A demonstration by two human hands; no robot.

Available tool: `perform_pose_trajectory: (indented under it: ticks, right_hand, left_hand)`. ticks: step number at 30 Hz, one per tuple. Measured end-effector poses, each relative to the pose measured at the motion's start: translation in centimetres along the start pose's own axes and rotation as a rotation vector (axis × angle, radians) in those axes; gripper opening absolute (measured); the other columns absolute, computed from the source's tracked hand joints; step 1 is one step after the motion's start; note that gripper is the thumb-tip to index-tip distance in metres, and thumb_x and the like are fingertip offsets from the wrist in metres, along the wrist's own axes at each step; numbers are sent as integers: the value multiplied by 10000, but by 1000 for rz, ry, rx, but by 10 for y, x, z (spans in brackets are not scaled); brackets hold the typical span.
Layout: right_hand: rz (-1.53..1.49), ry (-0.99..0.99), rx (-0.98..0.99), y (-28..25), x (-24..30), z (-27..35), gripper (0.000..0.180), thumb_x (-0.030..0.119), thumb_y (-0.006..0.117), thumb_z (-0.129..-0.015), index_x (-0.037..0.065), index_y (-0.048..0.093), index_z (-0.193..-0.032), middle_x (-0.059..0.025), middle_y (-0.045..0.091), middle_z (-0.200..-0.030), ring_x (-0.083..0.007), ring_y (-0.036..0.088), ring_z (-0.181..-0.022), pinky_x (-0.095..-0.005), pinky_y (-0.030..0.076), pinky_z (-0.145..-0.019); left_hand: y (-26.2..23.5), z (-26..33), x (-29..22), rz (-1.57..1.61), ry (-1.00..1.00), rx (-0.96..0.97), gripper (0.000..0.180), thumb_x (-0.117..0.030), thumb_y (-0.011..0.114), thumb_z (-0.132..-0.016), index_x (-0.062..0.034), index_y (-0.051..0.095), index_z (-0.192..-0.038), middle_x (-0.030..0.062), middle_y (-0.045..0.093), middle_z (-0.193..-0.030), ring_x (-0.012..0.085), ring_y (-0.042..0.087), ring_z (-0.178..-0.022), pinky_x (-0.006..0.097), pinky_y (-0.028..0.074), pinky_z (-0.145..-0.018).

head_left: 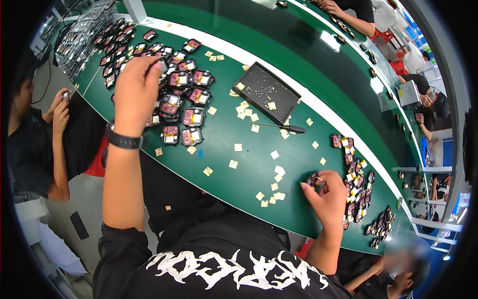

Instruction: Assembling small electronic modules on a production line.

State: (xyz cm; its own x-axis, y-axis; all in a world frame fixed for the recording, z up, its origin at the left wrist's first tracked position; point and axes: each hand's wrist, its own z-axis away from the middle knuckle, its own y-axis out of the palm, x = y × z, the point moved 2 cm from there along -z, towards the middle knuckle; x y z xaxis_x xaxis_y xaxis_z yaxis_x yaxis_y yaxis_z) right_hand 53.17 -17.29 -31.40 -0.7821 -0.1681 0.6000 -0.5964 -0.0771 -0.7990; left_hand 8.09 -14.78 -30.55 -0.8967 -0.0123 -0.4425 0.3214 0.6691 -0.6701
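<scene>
My left hand point(135, 92), with a black wristband, reaches out over a cluster of small dark electronic modules with red and yellow parts point(181, 107) on the green table point(239, 144). Its fingers close around one module point(162, 66) at the top. My right hand point(326, 197) rests near the table's front edge and pinches a small dark module point(312, 179) between thumb and fingers. Another pile of similar modules point(356, 184) lies just right of that hand.
A black perforated tray point(266, 92) and a black-handled screwdriver point(281, 127) lie mid-table among several small tan squares point(259, 154). Stacked clear trays point(82, 37) stand far left. A seated person point(45, 139) is at left, another at lower right point(398, 269), others across the far bench.
</scene>
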Motion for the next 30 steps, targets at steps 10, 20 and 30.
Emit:
perform_pose_trajectory:
  ticks: [10, 20, 30]
  right_hand:
    - [-158, -419, 14, -2, 42, 10, 386, 144, 943, -651, 58, 610, -827, -95, 686, -1044, -179, 703, -782, -305, 563, -621]
    - [-362, -186, 62, 10, 32, 22, 124, 80, 755, -896, -1, 668, -933, -117, 667, -898, -210, 640, -721, -309, 507, -632]
    - [-640, 13, 147, 40, 14, 24, 124, 67, 652, -974, -41, 695, -931, -98, 696, -906, -168, 629, -773, -287, 499, -702]
  left_hand:
    - [12, 76, -146, 502, 59, 539, 484, -83, 674, -941, -8, 550, -1403, 143, 607, -1327, 262, 577, -1214, 388, 469, -1019]
    - [54, 151, -174, 1655, -993, 1156, 322, -105, 541, -1051, -6, 532, -1357, 124, 632, -1230, 187, 657, -1120, 356, 595, -925]
    - [62, 157, -187, 1391, -753, 1027, 299, -49, 636, -986, 0, 538, -1264, 116, 600, -1205, 211, 672, -1073, 334, 581, -880]
